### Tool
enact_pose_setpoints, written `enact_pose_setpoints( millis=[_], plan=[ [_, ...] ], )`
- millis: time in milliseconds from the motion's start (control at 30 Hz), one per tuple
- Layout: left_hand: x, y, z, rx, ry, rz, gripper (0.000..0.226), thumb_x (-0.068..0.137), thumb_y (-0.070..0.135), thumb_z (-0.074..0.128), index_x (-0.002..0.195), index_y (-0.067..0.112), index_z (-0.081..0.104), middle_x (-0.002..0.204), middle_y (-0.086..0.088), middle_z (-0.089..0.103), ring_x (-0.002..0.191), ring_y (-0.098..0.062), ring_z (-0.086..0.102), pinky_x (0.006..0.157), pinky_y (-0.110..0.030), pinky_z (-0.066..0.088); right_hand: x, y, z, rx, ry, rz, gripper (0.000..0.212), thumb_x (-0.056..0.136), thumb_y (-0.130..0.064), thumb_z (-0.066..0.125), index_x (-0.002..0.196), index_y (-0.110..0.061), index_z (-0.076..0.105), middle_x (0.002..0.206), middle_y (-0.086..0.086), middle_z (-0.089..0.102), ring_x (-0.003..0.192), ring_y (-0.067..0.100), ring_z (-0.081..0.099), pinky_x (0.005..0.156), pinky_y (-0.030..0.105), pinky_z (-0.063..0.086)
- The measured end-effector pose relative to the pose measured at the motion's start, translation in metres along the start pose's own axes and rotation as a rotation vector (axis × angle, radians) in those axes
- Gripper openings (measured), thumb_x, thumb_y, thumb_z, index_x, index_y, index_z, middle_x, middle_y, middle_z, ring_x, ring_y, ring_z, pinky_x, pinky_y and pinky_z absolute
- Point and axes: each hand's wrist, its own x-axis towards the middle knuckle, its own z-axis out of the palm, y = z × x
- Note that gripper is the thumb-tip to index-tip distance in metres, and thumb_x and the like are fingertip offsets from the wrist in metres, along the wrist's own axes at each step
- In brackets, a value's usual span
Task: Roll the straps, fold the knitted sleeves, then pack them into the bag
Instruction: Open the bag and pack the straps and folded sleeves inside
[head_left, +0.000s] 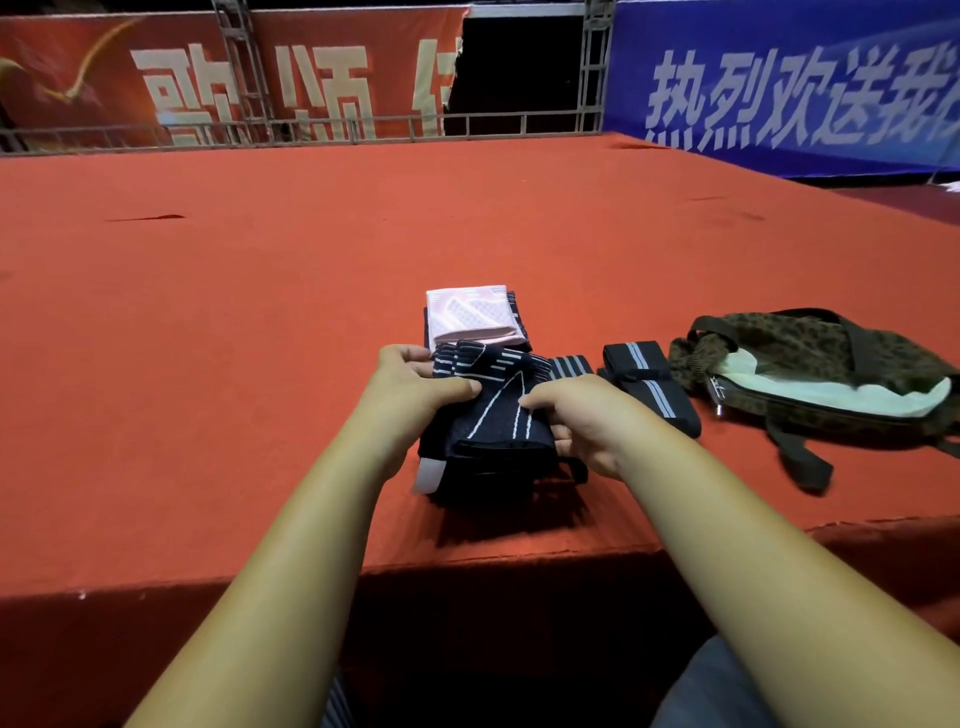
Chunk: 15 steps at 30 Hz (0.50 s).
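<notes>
Setting: event stage. Beyond the raised red-carpeted platform's (234, 322) far edge stand a grey metal truss frame (595, 62), a red printed banner (332, 36) and a blue printed banner (779, 31) with white characters.

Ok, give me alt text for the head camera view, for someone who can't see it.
A left hand and right hand grip a dark knitted sleeve with white lines on a red carpeted platform. A folded pink sleeve lies just beyond it; to the right lie a dark striped strap and an open leopard-print bag.
</notes>
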Motion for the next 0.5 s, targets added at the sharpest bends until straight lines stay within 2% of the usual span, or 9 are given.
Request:
enact_pose_setpoints(
  millis=[67,100,200,267,300,333,400,433,500],
  plan=[
    [0.000,0.000,0.003,-0.070,-0.028,0.004,0.078,0.062,0.012,0.092,0.128,0.016,0.050,0.116,-0.007,0.077,0.105,-0.024,0.078,0.091,-0.044,0.062,-0.005,0.000,-0.004,0.044,-0.017,-0.005,0.007,0.096,-0.008,0.066,0.102,-0.007,0.070,0.072,-0.001,0.077,0.057,0.013,0.071,0.056,0.027,0.056],
    [0.000,0.000,0.004,-0.096,-0.041,0.017,0.079,0.061,0.012,0.089,0.129,0.016,0.050,0.118,-0.007,0.078,0.105,-0.025,0.078,0.093,-0.045,0.062,-0.008,0.001,-0.007,0.073,-0.021,-0.007,0.007,0.096,-0.008,0.066,0.101,-0.008,0.070,0.071,0.000,0.077,0.056,0.013,0.070,0.054,0.025,0.055],
    [-0.001,0.006,0.009,-0.187,-0.088,0.050,0.077,0.065,0.009,0.084,0.134,0.014,0.051,0.121,-0.011,0.077,0.102,-0.025,0.079,0.085,-0.043,0.063,-0.017,-0.003,-0.017,0.142,-0.049,-0.036,0.019,0.093,-0.012,0.070,0.112,-0.008,0.073,0.099,0.011,0.083,0.074,0.021,0.076,0.062,0.028,0.057],
    [-0.001,0.013,0.014,-0.246,-0.122,0.066,0.071,0.071,0.003,0.082,0.135,0.010,0.053,0.116,-0.012,0.079,0.096,-0.024,0.078,0.077,-0.039,0.063,-0.022,-0.008,-0.026,0.184,-0.063,-0.079,0.016,0.094,-0.014,0.072,0.110,-0.010,0.073,0.092,0.007,0.081,0.069,0.017,0.074,0.058,0.025,0.056],
    [-0.001,0.017,0.018,-0.270,-0.130,0.069,0.066,0.075,-0.002,0.081,0.135,0.009,0.055,0.111,-0.010,0.080,0.092,-0.023,0.078,0.075,-0.037,0.062,-0.026,-0.011,-0.030,0.203,-0.058,-0.102,0.018,0.094,-0.016,0.073,0.111,-0.010,0.074,0.091,0.006,0.081,0.071,0.016,0.074,0.062,0.026,0.058],
    [-0.002,0.022,0.023,-0.291,-0.133,0.061,0.060,0.080,-0.005,0.079,0.135,0.008,0.057,0.105,-0.008,0.080,0.089,-0.022,0.078,0.072,-0.035,0.062,-0.028,-0.014,-0.034,0.212,-0.054,-0.124,0.022,0.094,-0.020,0.075,0.113,-0.009,0.076,0.098,0.007,0.082,0.080,0.017,0.077,0.074,0.031,0.062],
    [-0.003,0.033,0.035,-0.328,-0.159,0.028,0.050,0.087,-0.005,0.074,0.134,0.005,0.063,0.102,-0.010,0.079,0.084,-0.023,0.077,0.067,-0.034,0.062,-0.034,-0.020,-0.045,0.232,-0.063,-0.146,0.033,0.093,-0.030,0.078,0.121,-0.011,0.078,0.117,0.009,0.081,0.106,0.025,0.077,0.099,0.046,0.058],
    [-0.002,0.037,0.041,-0.342,-0.181,0.008,0.046,0.088,-0.003,0.074,0.132,0.004,0.065,0.103,-0.013,0.079,0.083,-0.025,0.077,0.067,-0.035,0.063,-0.037,-0.023,-0.050,0.255,-0.067,-0.152,0.034,0.094,-0.032,0.077,0.122,-0.012,0.078,0.119,0.009,0.081,0.109,0.026,0.077,0.100,0.048,0.059],
    [0.001,0.044,0.058,-0.347,-0.222,-0.023,0.040,0.090,0.002,0.074,0.129,0.002,0.069,0.106,-0.019,0.079,0.084,-0.028,0.077,0.070,-0.036,0.065,-0.042,-0.028,-0.063,0.319,-0.069,-0.161,0.033,0.096,-0.032,0.075,0.122,-0.012,0.078,0.118,0.011,0.081,0.101,0.024,0.079,0.089,0.042,0.063]
  ],
)
